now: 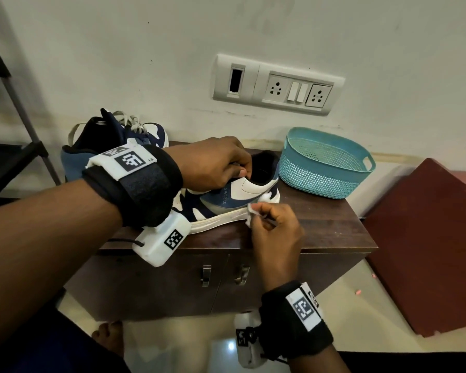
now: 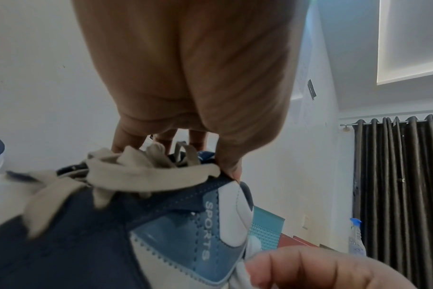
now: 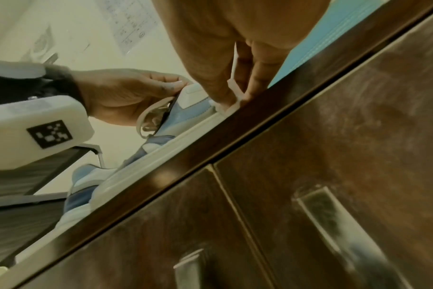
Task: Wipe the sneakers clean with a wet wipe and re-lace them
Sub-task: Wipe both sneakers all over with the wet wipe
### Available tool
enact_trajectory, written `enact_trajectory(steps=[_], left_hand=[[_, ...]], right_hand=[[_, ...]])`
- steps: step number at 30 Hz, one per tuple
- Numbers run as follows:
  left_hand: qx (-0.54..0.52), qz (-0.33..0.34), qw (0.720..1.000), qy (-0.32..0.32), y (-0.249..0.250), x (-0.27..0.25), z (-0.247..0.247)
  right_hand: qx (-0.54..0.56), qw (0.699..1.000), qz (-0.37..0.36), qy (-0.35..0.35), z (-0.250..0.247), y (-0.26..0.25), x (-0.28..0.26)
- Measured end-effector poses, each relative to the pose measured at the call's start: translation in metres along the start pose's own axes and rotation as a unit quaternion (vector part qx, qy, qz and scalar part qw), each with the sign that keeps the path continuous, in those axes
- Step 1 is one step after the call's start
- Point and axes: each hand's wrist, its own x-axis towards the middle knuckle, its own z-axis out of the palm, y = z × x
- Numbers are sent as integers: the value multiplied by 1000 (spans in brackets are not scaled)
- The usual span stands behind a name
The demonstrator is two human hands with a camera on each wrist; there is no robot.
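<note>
Sneaker (image 1: 234, 200) on tabletop (image 1: 320, 227): left grip (image 1: 215, 165) clutches its collar; right grip (image 1: 275, 224) pinches wipe (image 1: 253, 211) against the sole.

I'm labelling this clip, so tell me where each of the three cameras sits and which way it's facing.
Head: worn on the head, looks down at the cabinet; both forearms show, left hand on the near sneaker.
Left wrist: looks along the palm at the laces.
Right wrist: low by the cabinet front, looks up along the right hand pinching the wet wipe.
Shared: all three show that sneaker and the teal basket.
</note>
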Motion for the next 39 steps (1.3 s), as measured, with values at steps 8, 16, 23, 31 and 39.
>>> enact_trajectory(steps=[8,16,23,31,39], left_hand=[[4,2,1000,6,2,0,2],[-7,-5,1000,10,3,-1,2],[-24,-9,999,22,0,-5,4],[-30,-3,1000,8,0,-6,0],[-29,-3,1000,4,-2,-6,3]], right_hand=[[-36,995,50,81,-3,11,17],[43,999,10,30,37,-8,-36],[62,949,-210,-227,29,-28,-50],[167,972,57,153,-14,6,25],[33,981,-190,-2,10,-19,4]])
